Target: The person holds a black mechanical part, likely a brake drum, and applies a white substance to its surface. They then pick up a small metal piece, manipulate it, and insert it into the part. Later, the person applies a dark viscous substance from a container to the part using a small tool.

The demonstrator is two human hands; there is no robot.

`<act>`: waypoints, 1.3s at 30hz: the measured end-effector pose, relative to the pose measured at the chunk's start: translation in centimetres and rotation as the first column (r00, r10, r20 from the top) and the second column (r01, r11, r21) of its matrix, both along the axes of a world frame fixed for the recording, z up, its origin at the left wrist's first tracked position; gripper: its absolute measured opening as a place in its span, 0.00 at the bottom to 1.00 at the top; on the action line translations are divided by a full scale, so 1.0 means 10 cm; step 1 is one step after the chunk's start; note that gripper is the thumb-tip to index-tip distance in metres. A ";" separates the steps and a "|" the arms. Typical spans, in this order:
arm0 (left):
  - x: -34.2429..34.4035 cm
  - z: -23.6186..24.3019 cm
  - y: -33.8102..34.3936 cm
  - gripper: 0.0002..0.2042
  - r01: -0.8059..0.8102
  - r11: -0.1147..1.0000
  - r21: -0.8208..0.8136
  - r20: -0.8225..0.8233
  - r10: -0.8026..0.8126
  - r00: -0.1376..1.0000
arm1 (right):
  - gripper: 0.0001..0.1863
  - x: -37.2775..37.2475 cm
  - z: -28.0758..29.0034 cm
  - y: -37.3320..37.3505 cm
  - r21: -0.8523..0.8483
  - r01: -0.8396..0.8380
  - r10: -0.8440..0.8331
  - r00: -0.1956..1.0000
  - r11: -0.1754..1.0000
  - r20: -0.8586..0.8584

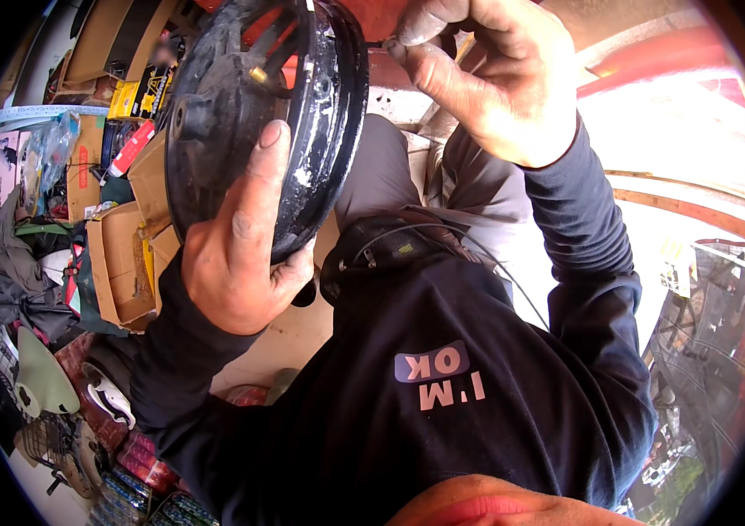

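A black spoked wheel rim [324, 114] without a tyre is held up on edge at the top centre. Its outer band is scuffed with pale patches, and a brass-coloured valve stem [258, 75] shows between the spokes. My left hand [241, 241] grips its lower edge, the index finger stretched up along the rim and the thumb at the bottom. To the right of the rim, my right hand [499, 79] is raised, thumb and index finger pinched together. A small dark bit sticks out from the pinch toward the rim, too small to name. Grey smudges mark the fingers of both hands.
On the left, shelves hold a yellow box [127, 98], an open cardboard box [122, 272] and plastic bags. A green-grey plastic panel [46, 377] lies lower down. A thin black cable [477, 241] loops across my lap. Something red [653, 61] is at the upper right.
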State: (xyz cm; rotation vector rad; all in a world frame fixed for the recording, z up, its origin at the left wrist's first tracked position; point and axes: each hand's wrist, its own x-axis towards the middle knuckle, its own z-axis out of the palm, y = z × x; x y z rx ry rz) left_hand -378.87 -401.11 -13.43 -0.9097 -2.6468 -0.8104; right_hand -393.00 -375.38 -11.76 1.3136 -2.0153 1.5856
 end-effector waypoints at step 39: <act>0.04 0.02 0.02 0.45 -0.039 0.996 -0.086 0.033 0.042 0.999 | 0.08 -0.18 0.27 0.00 0.201 -0.241 0.183 0.945 0.949 0.272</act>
